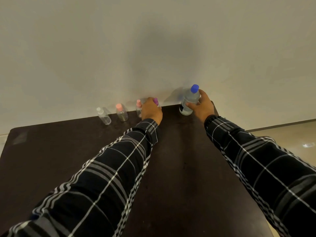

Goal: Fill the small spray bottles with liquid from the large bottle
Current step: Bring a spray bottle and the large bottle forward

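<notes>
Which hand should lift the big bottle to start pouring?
Right. The right hand is already wrapped around the large bottle, whose blue cap is still on. The left hand is over at the purple-capped small bottle, covering most of it.

head view, looking down, over table [179, 168]
</notes>
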`<state>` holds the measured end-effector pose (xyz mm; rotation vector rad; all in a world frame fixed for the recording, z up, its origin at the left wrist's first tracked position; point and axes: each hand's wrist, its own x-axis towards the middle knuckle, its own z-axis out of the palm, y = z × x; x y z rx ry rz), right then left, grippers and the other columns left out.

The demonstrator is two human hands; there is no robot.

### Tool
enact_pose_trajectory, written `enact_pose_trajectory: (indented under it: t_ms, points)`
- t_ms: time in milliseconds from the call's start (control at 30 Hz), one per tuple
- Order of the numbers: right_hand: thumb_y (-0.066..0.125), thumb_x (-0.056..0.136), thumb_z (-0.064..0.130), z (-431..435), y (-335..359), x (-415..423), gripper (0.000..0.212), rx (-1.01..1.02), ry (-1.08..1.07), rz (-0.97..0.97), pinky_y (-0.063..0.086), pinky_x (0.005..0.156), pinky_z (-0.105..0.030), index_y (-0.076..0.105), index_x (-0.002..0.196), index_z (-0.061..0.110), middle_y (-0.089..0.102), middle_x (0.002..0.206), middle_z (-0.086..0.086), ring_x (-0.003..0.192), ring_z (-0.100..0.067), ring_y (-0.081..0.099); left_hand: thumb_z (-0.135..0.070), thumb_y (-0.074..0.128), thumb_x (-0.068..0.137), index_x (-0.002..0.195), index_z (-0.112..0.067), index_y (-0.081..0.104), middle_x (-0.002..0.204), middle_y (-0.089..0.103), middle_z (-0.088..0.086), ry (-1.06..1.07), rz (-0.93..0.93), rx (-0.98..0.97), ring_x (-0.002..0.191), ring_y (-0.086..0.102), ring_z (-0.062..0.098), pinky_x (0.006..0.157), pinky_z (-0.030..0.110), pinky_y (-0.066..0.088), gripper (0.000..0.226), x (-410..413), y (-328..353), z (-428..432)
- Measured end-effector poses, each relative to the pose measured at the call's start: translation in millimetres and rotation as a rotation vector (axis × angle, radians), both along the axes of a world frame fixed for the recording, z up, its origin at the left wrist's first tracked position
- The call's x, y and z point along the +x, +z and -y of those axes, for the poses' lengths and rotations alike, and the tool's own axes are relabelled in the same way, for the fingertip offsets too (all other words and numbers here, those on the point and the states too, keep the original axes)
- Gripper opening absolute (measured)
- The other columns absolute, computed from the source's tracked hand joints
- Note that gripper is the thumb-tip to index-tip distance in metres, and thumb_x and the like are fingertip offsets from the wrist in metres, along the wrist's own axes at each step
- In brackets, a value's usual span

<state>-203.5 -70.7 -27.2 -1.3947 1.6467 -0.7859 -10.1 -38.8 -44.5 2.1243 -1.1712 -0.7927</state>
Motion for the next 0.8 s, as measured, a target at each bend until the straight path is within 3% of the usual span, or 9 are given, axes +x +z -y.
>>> enact_pose_trajectory:
  t_ms: [233,367,433,533,600,800]
  points:
    - [0.076,0.087,0.017,-1.0,-4.6,3.6,0.07,-0.026,0.001,0.008,0.049,0.104,-0.042,0.037,0.146,0.019,0.056,0.138,-0.009,0.121,-0.028,0.057,-0.017,0.059,0.094,0.118,-0.011,0.063,0.12,0.062,0.015,-0.038,0.153,-0.063,0.114,0.058,0.032,0.093,0.032,0.04,0.025,2.2,-4.0,-6.7]
    - [0.077,0.086,0.017,-4.0,-2.5,6.3,0.069,-0.047,-0.015,0.012,0.049,0.101,-0.039,0.039,0.144,0.016,0.056,0.136,-0.008,0.119,-0.028,0.058,-0.019,0.054,0.1,0.106,-0.012,0.06,0.095,0.056,0.0,-0.069,0.143,-0.108,0.099,0.06,0.022,0.098,0.025,0.041,0.011,3.6,0.4,-17.8]
    - [0.078,0.085,0.017,-8.1,-1.4,6.6,0.07,-0.054,-0.03,0.009,0.049,0.101,-0.038,0.039,0.143,0.016,0.056,0.136,-0.008,0.119,-0.027,0.057,-0.02,0.056,0.099,0.101,-0.017,0.056,0.091,0.053,-0.003,-0.104,0.138,-0.139,0.093,0.057,0.018,0.106,0.035,0.043,0.004,7.5,1.9,-23.6]
    - [0.078,0.085,0.016,-21.1,0.4,6.8,0.068,-0.066,-0.041,0.007,0.05,0.101,-0.04,0.04,0.141,0.015,0.056,0.133,-0.008,0.116,-0.026,0.057,-0.021,0.058,0.099,0.102,-0.017,0.057,0.097,0.056,-0.004,-0.154,0.13,-0.168,0.101,0.061,0.021,0.091,0.028,0.047,0.006,17.3,8.2,-37.5]
    - [0.078,0.085,0.015,-30.9,0.8,8.6,0.067,-0.063,-0.035,0.015,0.05,0.101,-0.04,0.04,0.14,0.015,0.055,0.131,-0.007,0.115,-0.026,0.057,-0.019,0.058,0.099,0.106,-0.013,0.06,0.097,0.058,-0.004,-0.189,0.133,-0.192,0.094,0.06,0.016,0.081,0.022,0.042,0.01,25.2,10.7,-48.1]
    - [0.078,0.085,0.012,-66.6,3.3,21.7,0.068,-0.031,0.063,0.048,0.05,0.1,-0.038,0.04,0.142,0.017,0.053,0.135,-0.007,0.118,-0.023,0.055,-0.019,0.061,0.096,0.107,-0.013,0.058,0.093,0.059,-0.002,-0.185,0.177,-0.162,0.086,0.059,0.019,0.075,0.029,0.043,0.012,46.5,16.3,-91.1]
